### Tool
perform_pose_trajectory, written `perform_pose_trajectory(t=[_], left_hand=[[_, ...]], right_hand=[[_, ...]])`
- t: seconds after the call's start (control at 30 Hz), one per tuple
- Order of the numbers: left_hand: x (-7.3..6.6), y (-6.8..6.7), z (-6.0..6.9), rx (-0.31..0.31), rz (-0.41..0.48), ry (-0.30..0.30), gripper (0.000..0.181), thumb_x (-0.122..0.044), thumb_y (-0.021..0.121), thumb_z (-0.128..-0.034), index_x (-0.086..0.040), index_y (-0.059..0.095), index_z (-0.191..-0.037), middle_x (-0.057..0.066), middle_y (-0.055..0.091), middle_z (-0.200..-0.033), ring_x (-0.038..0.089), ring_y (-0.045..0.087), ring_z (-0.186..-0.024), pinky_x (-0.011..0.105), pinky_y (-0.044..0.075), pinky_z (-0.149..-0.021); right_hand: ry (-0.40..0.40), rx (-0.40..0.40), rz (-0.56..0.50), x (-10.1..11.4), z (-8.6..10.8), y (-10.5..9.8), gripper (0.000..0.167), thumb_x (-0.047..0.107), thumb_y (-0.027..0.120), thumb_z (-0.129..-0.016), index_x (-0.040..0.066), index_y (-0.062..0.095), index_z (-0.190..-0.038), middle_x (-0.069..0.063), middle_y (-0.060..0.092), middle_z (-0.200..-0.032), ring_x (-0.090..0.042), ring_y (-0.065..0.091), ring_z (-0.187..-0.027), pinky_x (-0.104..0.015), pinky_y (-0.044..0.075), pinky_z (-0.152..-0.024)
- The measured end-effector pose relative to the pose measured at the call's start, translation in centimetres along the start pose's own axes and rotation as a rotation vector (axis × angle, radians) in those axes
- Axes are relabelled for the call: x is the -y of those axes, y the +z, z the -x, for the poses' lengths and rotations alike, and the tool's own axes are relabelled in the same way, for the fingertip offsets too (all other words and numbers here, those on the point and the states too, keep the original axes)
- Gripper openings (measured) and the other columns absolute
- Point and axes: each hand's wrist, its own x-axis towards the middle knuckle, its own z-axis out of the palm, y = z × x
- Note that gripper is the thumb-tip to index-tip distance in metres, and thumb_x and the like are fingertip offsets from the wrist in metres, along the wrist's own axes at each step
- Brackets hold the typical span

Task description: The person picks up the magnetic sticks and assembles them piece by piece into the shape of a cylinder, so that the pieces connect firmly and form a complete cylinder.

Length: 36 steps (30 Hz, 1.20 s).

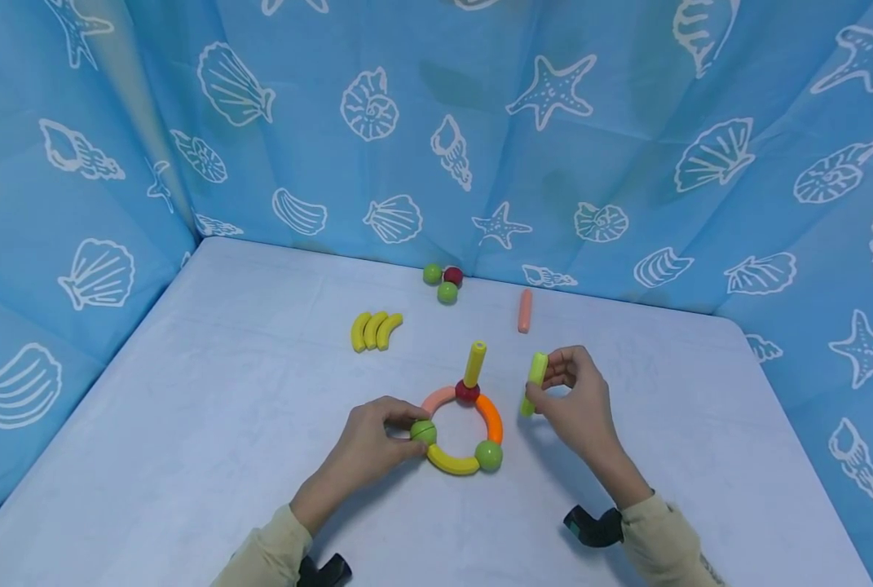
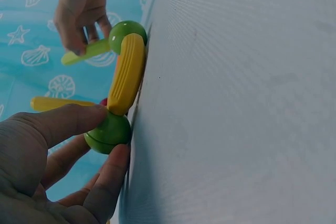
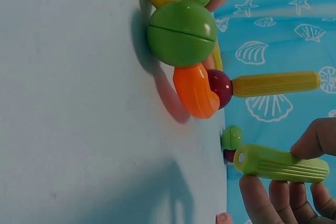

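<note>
1. At the lower centre of the frame, I have my left hand pinching a green ball, thumb and fingers parted only by its width; I judge this steadies the ring against the table.
2. Right of centre, my right hand holds a light green stick above the table, thumb on one side and fingers on the other. This side grip leaves its ends bare, probably so one can meet a ball.
3. Between the hands lies the ring: a yellow curved piece, an orange curved piece and a pink curved piece, joined by balls. A yellow stick stands on the red ball, which I take as its footing.
4. Only the head view gives me the whole ring, plus the yellow curved pieces at upper centre.
5. The right wrist view alone shows me a pale disc in the light green stick's end, perhaps a magnet.
6. From the left wrist, that stick overlaps the second green ball; the head view shows them apart.
</note>
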Motion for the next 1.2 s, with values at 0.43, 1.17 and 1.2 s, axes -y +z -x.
perform_pose_trajectory(t=[0.43, 1.17, 1.2], left_hand=[[0.2, 0.1, 0.1, 0.004, 0.02, 0.0, 0.033, -0.012, 0.083, -0.0806, -0.016, 0.074, -0.112, -0.005, 0.067, -0.105, 0.012, 0.063, -0.098, 0.036, 0.054, -0.087], [0.1, 0.1, 0.1, -0.009, -0.002, 0.007, 0.033, -0.011, 0.084, -0.0802, -0.016, 0.074, -0.112, -0.006, 0.067, -0.105, 0.012, 0.063, -0.098, 0.035, 0.054, -0.087], [0.0, 0.1, 0.1, -0.009, -0.002, 0.007, 0.033, -0.011, 0.084, -0.0802, -0.016, 0.074, -0.112, -0.005, 0.067, -0.105, 0.012, 0.064, -0.098, 0.035, 0.054, -0.087]], right_hand=[[-0.054, -0.033, -0.016, 0.2, 1.4, 0.3, 0.041, 0.004, 0.076, -0.085, 0.006, 0.049, -0.115, -0.007, 0.061, -0.1, -0.021, 0.059, -0.089, -0.02, 0.053, -0.068], [-0.186, -0.045, -0.091, 1.9, 4.3, 0.6, 0.041, -0.004, 0.077, -0.082, 0.005, 0.05, -0.111, -0.005, 0.062, -0.098, -0.016, 0.062, -0.087, -0.024, 0.057, -0.062], [-0.191, -0.046, -0.095, 2.5, 4.5, 0.4, 0.04, -0.006, 0.076, -0.081, 0.004, 0.05, -0.11, -0.006, 0.062, -0.098, -0.017, 0.062, -0.087, -0.024, 0.057, -0.062]])
